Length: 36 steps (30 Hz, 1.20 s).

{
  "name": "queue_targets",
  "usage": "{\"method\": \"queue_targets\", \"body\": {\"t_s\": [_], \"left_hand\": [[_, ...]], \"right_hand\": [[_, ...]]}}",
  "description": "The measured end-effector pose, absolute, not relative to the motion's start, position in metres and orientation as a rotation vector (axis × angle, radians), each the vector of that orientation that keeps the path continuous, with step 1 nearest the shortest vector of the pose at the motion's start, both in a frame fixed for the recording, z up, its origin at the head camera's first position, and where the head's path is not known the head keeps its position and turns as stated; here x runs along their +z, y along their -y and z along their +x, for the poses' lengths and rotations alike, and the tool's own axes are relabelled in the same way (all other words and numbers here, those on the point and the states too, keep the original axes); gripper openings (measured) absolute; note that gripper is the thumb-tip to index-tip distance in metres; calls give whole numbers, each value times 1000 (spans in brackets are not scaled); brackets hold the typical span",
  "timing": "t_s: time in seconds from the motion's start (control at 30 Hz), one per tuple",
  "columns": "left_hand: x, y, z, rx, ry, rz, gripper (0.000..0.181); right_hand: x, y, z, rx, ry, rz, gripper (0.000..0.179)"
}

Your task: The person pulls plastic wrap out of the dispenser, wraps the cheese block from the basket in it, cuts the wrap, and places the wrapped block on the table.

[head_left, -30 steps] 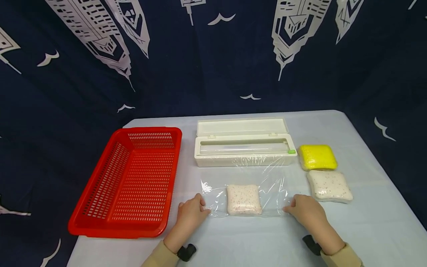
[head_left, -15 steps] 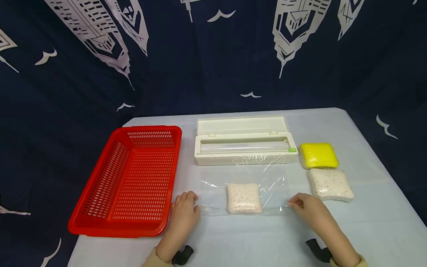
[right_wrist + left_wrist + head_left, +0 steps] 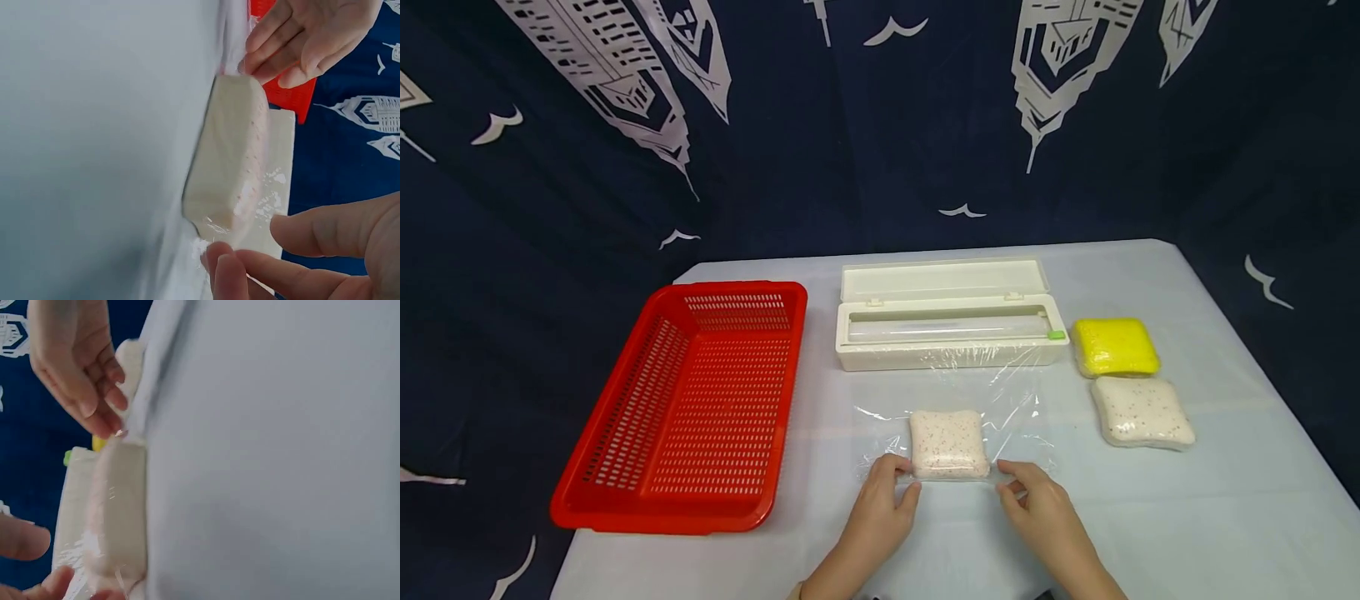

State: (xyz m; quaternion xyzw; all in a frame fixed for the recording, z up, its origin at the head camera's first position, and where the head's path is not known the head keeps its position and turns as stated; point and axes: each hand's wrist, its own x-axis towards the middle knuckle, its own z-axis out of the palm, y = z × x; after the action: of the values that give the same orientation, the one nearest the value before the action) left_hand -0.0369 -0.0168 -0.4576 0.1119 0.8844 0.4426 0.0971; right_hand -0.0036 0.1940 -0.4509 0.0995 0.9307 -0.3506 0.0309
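Note:
A pale pink, speckled, pillow-like block point(image 3: 949, 445) lies with clear plastic film point(image 3: 1022, 417) around it. The film runs back to a white cling film dispenser point(image 3: 953, 333) whose lid stands raised. My left hand point(image 3: 880, 517) is at the block's left front corner, thumb and fingers apart. At the right front corner is my right hand point(image 3: 1037, 512), its thumb apart from the bent fingers. In the right wrist view, the right fingertips point(image 3: 230, 275) touch or nearly touch film at the block's end. Whether the film lies wholly under the block I cannot tell.
A red perforated basket point(image 3: 790, 400) stands on the left of the white-covered table point(image 3: 1240, 517). To the right lie a wrapped yellow block point(image 3: 1116, 347) and a wrapped white speckled block point(image 3: 1142, 412). A dark patterned cloth point(image 3: 850, 150) hangs behind.
Both hands have left the film's outer front corners and come inward to the block's front corners. The left hand first drew back left, then moved right. The block has stayed put.

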Motion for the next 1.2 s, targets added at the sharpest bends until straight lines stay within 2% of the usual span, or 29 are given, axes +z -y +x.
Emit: {"method": "queue_targets", "body": {"t_s": [0.33, 0.73, 1.2], "left_hand": [[-467, 11, -41, 1507, -2448, 156, 25], [-467, 11, -40, 1653, -2328, 150, 29], [-452, 8, -53, 1696, -2532, 257, 34]], "right_hand": [[-460, -189, -6, -1122, -2779, 399, 34], [-460, -190, -8, -1234, -2689, 434, 36], [-438, -195, -24, -1313, -2795, 421, 40]]}}
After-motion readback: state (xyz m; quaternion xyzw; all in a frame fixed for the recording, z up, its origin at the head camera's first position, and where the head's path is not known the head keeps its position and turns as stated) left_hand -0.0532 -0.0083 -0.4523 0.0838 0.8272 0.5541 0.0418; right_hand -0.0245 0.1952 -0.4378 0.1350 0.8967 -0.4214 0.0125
